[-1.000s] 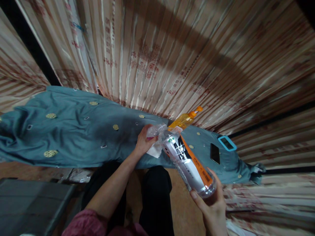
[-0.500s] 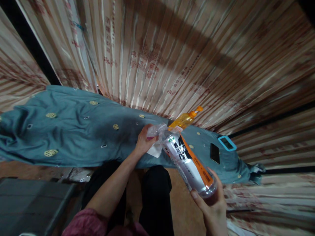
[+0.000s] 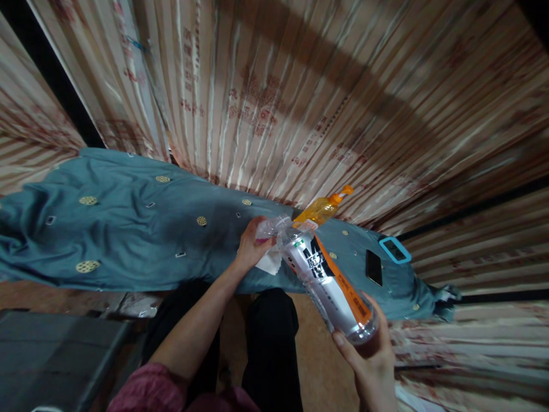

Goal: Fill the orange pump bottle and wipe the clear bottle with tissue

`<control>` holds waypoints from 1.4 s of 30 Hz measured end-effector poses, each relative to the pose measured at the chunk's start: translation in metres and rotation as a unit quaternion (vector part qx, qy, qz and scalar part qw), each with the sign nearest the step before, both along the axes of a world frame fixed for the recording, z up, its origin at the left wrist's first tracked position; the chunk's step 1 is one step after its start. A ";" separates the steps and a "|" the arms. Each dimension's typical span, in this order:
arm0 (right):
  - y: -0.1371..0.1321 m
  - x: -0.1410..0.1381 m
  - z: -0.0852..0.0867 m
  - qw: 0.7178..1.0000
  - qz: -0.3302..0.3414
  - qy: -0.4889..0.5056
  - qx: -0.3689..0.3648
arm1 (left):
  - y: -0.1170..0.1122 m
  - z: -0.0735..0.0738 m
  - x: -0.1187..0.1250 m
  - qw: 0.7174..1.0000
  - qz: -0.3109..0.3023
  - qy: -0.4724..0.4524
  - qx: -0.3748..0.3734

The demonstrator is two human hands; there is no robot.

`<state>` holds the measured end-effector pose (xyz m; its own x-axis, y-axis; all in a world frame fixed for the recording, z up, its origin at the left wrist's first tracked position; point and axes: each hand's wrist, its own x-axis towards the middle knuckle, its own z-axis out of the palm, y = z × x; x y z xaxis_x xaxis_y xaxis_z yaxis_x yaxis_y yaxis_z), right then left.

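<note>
My right hand grips the base of a clear plastic bottle with a white, black and orange label, tilted with its neck pointing up and to the left. At that neck my left hand is closed around the bottle's top together with a white tissue. Both hands are over a blue-green cloth with gold round patterns that covers a surface in front of me.
A bottle of orange liquid with an orange cap stands behind the tilted bottle. A dark phone and a light-blue framed device lie on the cloth at right. Striped curtains hang behind. A dark grey box sits lower left.
</note>
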<state>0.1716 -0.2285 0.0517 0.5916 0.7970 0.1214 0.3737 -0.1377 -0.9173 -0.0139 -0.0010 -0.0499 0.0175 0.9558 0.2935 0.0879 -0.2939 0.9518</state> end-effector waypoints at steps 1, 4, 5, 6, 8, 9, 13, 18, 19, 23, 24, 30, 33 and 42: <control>0.000 0.002 -0.002 1.000 0.003 -0.005 0.002 | 0.000 0.000 0.000 1.000 0.003 0.002 0.001; -0.002 0.008 -0.007 1.000 0.012 -0.013 0.011 | -0.001 0.001 0.000 1.000 0.009 0.009 0.004; -0.002 0.009 -0.008 1.000 0.013 -0.011 0.012 | -0.001 0.002 -0.001 1.000 0.009 0.010 0.007; -0.002 0.011 -0.009 1.000 0.016 -0.008 0.012 | -0.001 0.002 -0.001 1.000 0.007 0.010 0.008; -0.003 0.014 -0.011 1.000 0.019 -0.006 0.012 | -0.001 0.001 0.000 1.000 0.008 0.009 0.009; -0.003 0.015 -0.012 1.000 0.018 -0.007 0.015 | -0.001 0.001 0.000 1.000 0.009 0.008 0.008; -0.004 0.022 -0.016 0.999 0.019 -0.018 0.020 | 0.000 0.000 0.001 1.000 0.016 0.001 0.005; -0.003 0.018 -0.013 0.999 0.019 -0.020 0.016 | 0.000 0.000 0.002 1.000 0.019 -0.001 0.009; -0.002 0.014 -0.011 1.000 0.016 -0.018 0.015 | 0.000 0.000 0.002 1.000 0.020 -0.001 0.010; 0.000 -0.002 0.000 1.000 -0.001 -0.011 0.009 | 0.000 -0.002 0.001 1.000 0.017 -0.001 0.007; 0.000 -0.004 0.002 1.000 -0.003 -0.011 0.008 | 0.000 -0.002 0.001 1.000 0.016 -0.002 0.007; -0.002 0.011 -0.009 0.999 0.016 -0.023 0.021 | 0.001 -0.003 0.001 1.000 0.016 0.004 0.011; -0.003 0.018 -0.014 0.999 0.027 -0.023 0.024 | 0.000 -0.001 0.000 1.000 0.011 0.008 0.012; 0.000 -0.003 0.000 1.000 -0.007 -0.023 0.001 | 0.000 -0.001 0.001 1.000 0.016 0.002 0.014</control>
